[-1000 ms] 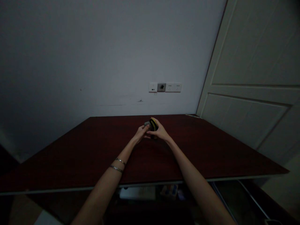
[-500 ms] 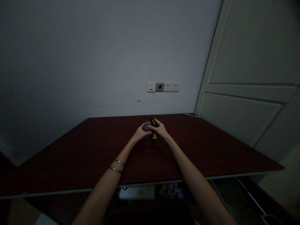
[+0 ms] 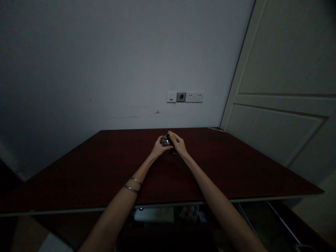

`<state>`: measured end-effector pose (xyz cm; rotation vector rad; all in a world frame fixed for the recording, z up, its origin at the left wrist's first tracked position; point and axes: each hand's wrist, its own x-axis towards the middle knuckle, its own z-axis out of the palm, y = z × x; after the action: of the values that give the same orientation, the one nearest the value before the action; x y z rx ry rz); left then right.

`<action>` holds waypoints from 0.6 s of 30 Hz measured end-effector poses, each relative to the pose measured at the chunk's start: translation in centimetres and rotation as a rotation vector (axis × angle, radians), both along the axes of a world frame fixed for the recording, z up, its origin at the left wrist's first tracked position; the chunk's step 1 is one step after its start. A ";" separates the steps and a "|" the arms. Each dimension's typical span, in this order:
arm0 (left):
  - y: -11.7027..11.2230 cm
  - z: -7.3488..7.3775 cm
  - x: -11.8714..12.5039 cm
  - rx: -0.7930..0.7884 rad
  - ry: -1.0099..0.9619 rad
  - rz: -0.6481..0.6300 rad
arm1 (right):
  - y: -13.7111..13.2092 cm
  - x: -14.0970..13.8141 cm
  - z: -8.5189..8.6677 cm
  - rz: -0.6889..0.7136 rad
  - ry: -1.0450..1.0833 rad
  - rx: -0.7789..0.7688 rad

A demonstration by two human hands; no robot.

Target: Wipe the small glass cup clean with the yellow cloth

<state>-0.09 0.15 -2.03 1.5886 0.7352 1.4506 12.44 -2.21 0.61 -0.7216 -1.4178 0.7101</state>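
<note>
Head view, left hand (image 3: 158,148) gripping silvery object (image 3: 165,141), right hand (image 3: 179,144) gripping yellow-black object (image 3: 173,151)

Silvery object (image 3: 165,141) between the hands: fingers (image 3: 170,133) cover part of it, too small to identify. Dark-and-yellow object (image 3: 173,152) mostly hidden behind right hand (image 3: 179,144), type unclear. Left hand (image 3: 159,148) overlaps the silvery side. White box (image 3: 154,215) under counter (image 3: 78,168) too dark to read, partly cut off by counter edge. Left forearm (image 3: 110,224) and right forearm (image 3: 236,224) run off bottom edge. Door (image 3: 283,70) runs off right edge.
</note>
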 end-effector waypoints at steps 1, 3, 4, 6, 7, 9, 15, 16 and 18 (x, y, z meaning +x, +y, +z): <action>0.1 -0.1 0.0 0.011 -0.013 -0.008 | -0.3 -0.1 0.1 -0.008 -0.029 0.047; 0.3 -0.3 -0.1 0.028 -0.029 -0.028 | -0.7 -0.3 0.1 -0.021 -0.078 0.129; 0.3 -0.4 -0.1 0.033 -0.028 -0.035 | -0.7 -0.3 0.1 -0.024 -0.088 0.150; 0.1 -0.3 0.0 0.051 0.008 -0.034 | -0.5 -0.2 -0.1 -0.030 -0.074 0.138; 0.0 -0.2 0.0 0.067 0.044 -0.023 | -0.3 -0.1 -0.2 -0.037 -0.054 0.109; -0.5 0.0 0.0 0.125 0.144 0.003 | 0.4 0.2 -0.4 -0.062 0.001 0.030; -1.0 0.0 -0.1 0.241 0.347 0.062 | 1.3 0.7 -0.8 -0.104 0.082 -0.123; -0.9 0.0 -0.2 0.242 0.359 0.079 | 1.2 0.7 -0.8 -0.102 0.062 -0.120; -0.7 -0.2 -0.4 0.237 0.371 0.110 | 0.8 0.5 -0.7 -0.093 0.009 -0.075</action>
<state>-0.47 -0.56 -2.23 2.0626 0.8979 1.3742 12.96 -1.38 -0.07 -0.8362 -1.3460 0.6963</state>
